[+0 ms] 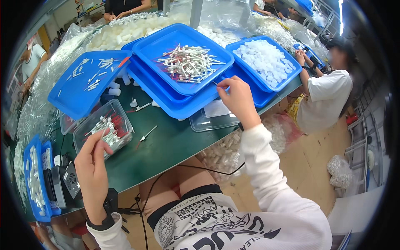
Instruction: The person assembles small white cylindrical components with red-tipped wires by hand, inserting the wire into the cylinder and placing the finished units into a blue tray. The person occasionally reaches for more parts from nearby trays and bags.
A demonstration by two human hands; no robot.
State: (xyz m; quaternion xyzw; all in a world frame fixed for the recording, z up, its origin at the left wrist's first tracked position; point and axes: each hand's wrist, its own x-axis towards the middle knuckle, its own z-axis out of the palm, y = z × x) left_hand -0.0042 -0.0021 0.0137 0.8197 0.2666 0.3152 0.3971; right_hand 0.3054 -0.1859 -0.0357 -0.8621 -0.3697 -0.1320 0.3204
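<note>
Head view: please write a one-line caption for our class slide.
Left hand by a clear tub, right hand beside stacked blue trays.

One blue tray [148,48] heaped with white sticks [189,62], honestly too many to count, one cap tray [273,88], at least two clear boxes [95,116], plus two loose sticks [146,134] on the tabletop [166,150].

Sticks [189,63] lie in a tray [162,38] — pieces [264,60] in another tray [254,72] to its right, a box [92,119] front-left.
</note>
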